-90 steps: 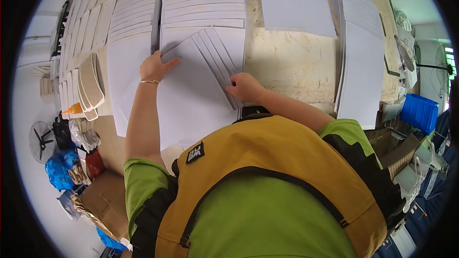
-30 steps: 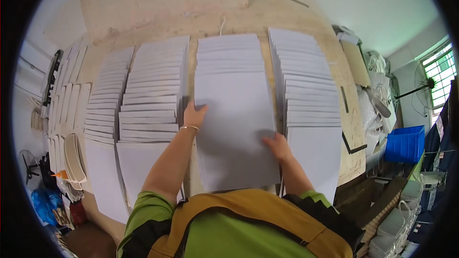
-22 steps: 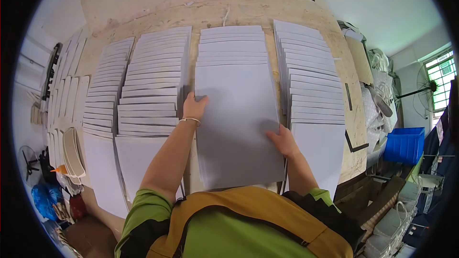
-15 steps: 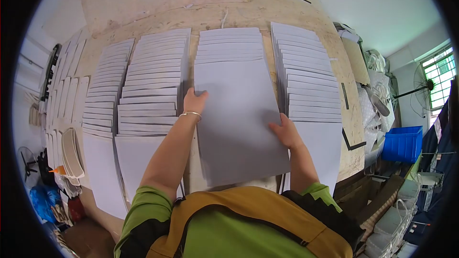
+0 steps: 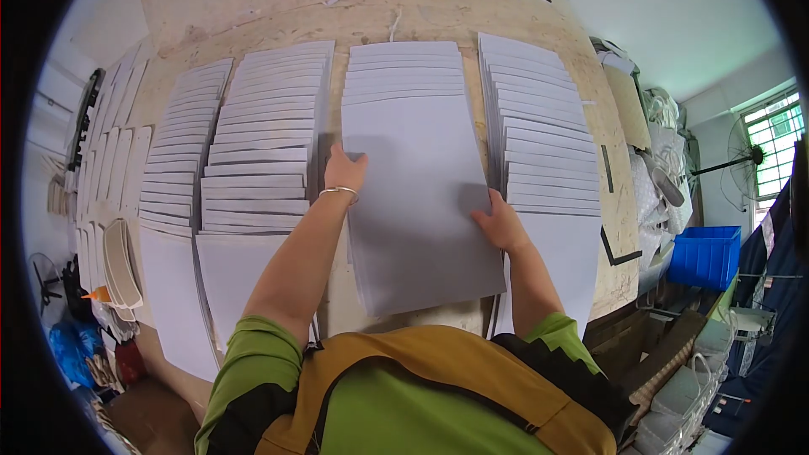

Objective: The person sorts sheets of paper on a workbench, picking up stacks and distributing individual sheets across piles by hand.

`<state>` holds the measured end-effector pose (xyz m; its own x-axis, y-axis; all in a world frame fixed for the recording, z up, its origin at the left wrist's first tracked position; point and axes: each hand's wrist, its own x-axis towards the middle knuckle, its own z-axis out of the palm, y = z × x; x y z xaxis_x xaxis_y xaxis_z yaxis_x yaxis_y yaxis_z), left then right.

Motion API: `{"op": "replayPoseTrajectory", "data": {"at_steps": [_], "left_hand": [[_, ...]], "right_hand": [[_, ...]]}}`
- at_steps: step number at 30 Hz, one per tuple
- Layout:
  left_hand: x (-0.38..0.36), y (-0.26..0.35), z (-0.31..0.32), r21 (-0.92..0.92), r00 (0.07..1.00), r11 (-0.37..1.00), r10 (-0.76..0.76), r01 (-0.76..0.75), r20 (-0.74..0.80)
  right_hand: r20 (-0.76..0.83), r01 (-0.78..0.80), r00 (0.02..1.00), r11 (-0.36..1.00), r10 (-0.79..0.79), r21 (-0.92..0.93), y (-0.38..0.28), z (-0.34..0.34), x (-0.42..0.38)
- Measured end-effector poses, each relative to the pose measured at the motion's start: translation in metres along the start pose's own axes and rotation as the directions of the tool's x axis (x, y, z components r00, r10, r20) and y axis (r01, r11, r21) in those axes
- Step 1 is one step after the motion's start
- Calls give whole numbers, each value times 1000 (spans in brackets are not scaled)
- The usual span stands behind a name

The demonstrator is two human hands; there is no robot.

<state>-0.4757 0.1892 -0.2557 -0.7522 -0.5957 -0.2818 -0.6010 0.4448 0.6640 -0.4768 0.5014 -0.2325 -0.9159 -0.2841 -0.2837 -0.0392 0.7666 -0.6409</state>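
Note:
A large white sheet of board [image 5: 421,202] lies uppermost on the middle row of overlapping sheets, slightly skewed. My left hand [image 5: 345,170] grips its left edge, thumb on top and fingers hidden at the side. On the opposite edge, a little nearer to me, my right hand [image 5: 501,223] holds on the same way. Behind this sheet, the far edges of several more sheets [image 5: 404,67] show in steps. How many sheets the hands hold cannot be made out.
Similar fanned rows of white sheets stand on the left [image 5: 181,152], centre left [image 5: 270,126] and right [image 5: 548,152] of the wooden table [image 5: 472,13]. Pale curved pieces [image 5: 122,265] and an orange-tipped bottle [image 5: 99,294] are far left. A blue crate [image 5: 706,254] stands right.
The whole view has shifted slightly. Both hands keep their hold on the sheet's edges, and the sheet stays in nearly the same place on its row.

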Motion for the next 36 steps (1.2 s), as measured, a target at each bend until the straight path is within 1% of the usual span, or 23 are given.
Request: {"op": "replayPoseTrajectory", "data": {"at_steps": [1, 3, 5, 7, 8, 12, 13, 15, 16, 20, 21, 23, 24, 26, 27, 28, 29, 30, 31, 32, 34, 35, 36], "left_hand": [[1, -1, 0, 27, 1000, 999, 20, -20, 1], [0, -1, -1, 78, 998, 995, 62, -62, 3], [-2, 4, -4, 125, 998, 991, 52, -55, 26], [-10, 14, -12, 219, 998, 975, 29, -42, 62], [-13, 17, -14, 220, 998, 975, 28, -41, 63], [-22, 25, -15, 318, 998, 946, 55, -64, 38], [-23, 23, -13, 347, 994, 932, 100, -105, 34], [-25, 21, -11, 403, 982, 897, 186, -183, 32], [-27, 21, -11, 403, 982, 897, 183, -182, 36], [-29, 24, -8, 427, 984, 887, 160, -178, 77], [-27, 23, -4, 423, 979, 883, 187, -205, 84], [-24, 14, -3, 424, 974, 877, 215, -226, 74], [-24, 13, -4, 442, 955, 847, 281, -294, 95], [-33, 13, -6, 436, 931, 825, 347, -359, 109], [-42, 14, -12, 407, 923, 831, 369, -378, 105], [-59, 9, -17, 387, 879, 804, 475, -452, 42], [-75, 2, -27, 375, 810, 755, 586, -537, -20], [-92, -10, -43, 395, 828, 770, 559, -501, -40], [-111, -21, -59, 349, 782, 741, 622, -574, -32], [-132, -33, -72, 296, 727, 700, 686, -650, -25], [-172, -74, -95, 314, 798, 776, 596, -547, -83], [-193, -94, -105, 352, 854, 826, 506, -441, -117], [-214, -117, -116, 384, 898, 863, 412, -329, -156]], "right_hand": [[1, -6, 1000, 1000, 6, 2, -1, 0, -1], [-5, -26, 1000, 997, 26, -76, -8, -2, -5], [-9, -36, 999, 993, 36, -117, -15, -3, -10], [-76, -61, 996, 955, 40, -290, -23, -1, -16], [-110, -76, 993, 925, 37, -372, -27, 1, -19], [-199, -130, 979, 906, 52, -403, -41, 6, -30], [-199, -132, 978, 907, 55, -401, -40, 7, -31], [-235, -65, 971, 903, -41, -424, -36, 12, -33], [-250, -31, 964, 898, -89, -439, -35, 13, -35], [-211, -44, 976, 902, -52, -430, -36, 12, -36], [-204, -41, 978, 900, -54, -434, -34, 10, -35], [-160, -112, 986, 884, 43, -454, -33, 8, -32], [-112, -122, 991, 875, 78, -468, -34, 12, -31], [-107, -118, 991, 879, 77, -462, -41, 9, -32], [-139, -47, 990, 873, -23, -486, -35, 12, -32], [-179, 18, 976, 865, -124, -502, -29, 14, -31], [-242, 125, 918, 809, -313, -575, -24, 14, -30], [-302, 201, 819, 738, -487, -644, -26, 16, -30], [-285, 232, 816, 736, -503, -637, -38, 20, -31], [-257, 251, 876, 840, -409, -481, -51, 23, -32], [-142, 194, 966, 969, -216, -156, -75, 26, -38], [13, 213, 977, 975, -214, 62, -85, 42, -39], [165, 187, 957, 943, -238, 274, -93, 68, -40]]}}
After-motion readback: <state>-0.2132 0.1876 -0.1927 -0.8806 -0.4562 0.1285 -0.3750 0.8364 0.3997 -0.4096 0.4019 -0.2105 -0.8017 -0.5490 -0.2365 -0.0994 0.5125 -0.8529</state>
